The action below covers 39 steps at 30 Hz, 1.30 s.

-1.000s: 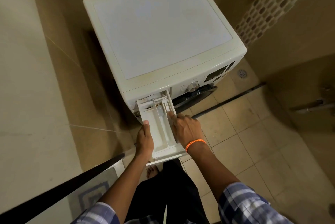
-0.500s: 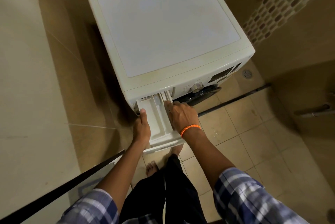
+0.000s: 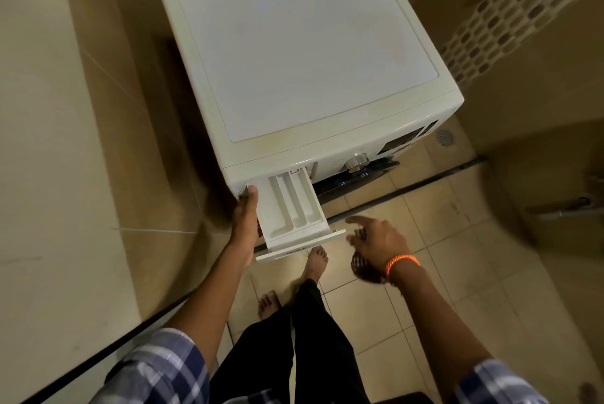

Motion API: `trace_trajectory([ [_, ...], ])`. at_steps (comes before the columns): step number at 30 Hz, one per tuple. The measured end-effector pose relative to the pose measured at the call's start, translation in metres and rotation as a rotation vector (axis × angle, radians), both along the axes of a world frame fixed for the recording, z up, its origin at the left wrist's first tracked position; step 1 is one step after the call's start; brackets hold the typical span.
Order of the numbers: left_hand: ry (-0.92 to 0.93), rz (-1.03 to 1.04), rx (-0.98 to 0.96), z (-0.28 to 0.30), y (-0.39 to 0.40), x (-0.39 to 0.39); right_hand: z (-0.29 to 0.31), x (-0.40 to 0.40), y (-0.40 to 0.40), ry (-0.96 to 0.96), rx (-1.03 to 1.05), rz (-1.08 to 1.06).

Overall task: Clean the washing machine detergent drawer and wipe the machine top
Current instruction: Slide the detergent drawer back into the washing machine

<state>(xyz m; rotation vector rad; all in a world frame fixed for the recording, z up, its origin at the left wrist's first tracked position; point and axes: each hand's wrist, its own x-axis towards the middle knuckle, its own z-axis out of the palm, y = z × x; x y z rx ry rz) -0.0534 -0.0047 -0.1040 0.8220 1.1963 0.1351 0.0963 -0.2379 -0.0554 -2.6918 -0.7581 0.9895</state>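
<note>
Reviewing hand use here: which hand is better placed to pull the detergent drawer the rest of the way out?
Probably left: the left hand grips the detergent drawer's side; the right hand hangs open, off it.

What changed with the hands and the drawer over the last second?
The right hand came off the detergent drawer and now hangs open to its right, touching nothing. The left hand slid up the drawer's left side; its thumb now sits by the machine front. The drawer is still pulled out, in its slot; the washing machine top is still bare.
</note>
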Motion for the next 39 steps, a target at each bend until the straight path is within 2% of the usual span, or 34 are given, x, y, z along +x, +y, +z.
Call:
trace_trajectory([
  [2,-0.020,0.125,-0.022,-0.004,-0.012,-0.013,-0.009,-0.033,-0.004,0.111,0.070,-0.038],
  [4,0.102,0.220,0.177,-0.006,-0.029,-0.027,-0.017,-0.059,0.000,0.059,0.178,-0.195],
  [6,0.259,0.197,0.406,-0.014,-0.052,-0.049,-0.022,-0.072,0.007,-0.053,0.206,-0.286],
  [8,0.299,0.088,0.534,-0.009,-0.079,-0.066,-0.023,-0.076,0.010,-0.116,0.211,-0.295],
  [10,0.264,0.017,0.593,0.004,-0.096,-0.073,-0.024,-0.076,0.009,-0.153,0.217,-0.283],
  [13,0.214,0.031,0.590,0.012,-0.106,-0.070,-0.028,-0.073,0.008,-0.191,0.200,-0.250],
  [18,0.140,-0.047,0.658,-0.004,-0.095,-0.068,-0.030,-0.064,0.026,-0.233,0.256,-0.264],
  [21,0.166,-0.073,0.678,-0.011,-0.077,-0.060,-0.029,-0.056,0.044,-0.270,0.197,-0.276],
  [23,0.265,-0.072,0.750,-0.010,-0.068,-0.053,-0.030,-0.052,0.058,-0.271,0.133,-0.320],
  [25,0.403,-0.034,0.759,-0.011,-0.060,-0.048,-0.032,-0.048,0.075,-0.179,0.165,-0.335],
  [27,0.487,0.024,0.702,-0.014,-0.051,-0.039,-0.030,-0.046,0.096,-0.026,0.301,-0.299],
  [29,0.423,0.097,0.584,-0.011,-0.037,-0.022,-0.026,-0.045,0.119,0.170,0.457,-0.415],
  [31,0.351,0.158,0.485,-0.004,-0.020,-0.002,-0.027,-0.040,0.140,0.370,0.583,-0.646],
  [34,0.369,0.143,0.501,0.000,-0.006,0.013,-0.032,-0.037,0.159,0.634,0.683,-0.937],
  [37,0.300,0.178,0.424,-0.001,-0.006,0.009,-0.041,-0.045,0.158,0.813,0.790,-1.122],
  [39,0.238,0.276,0.259,-0.004,-0.005,0.008,-0.043,-0.048,0.158,0.908,0.879,-1.172],
])
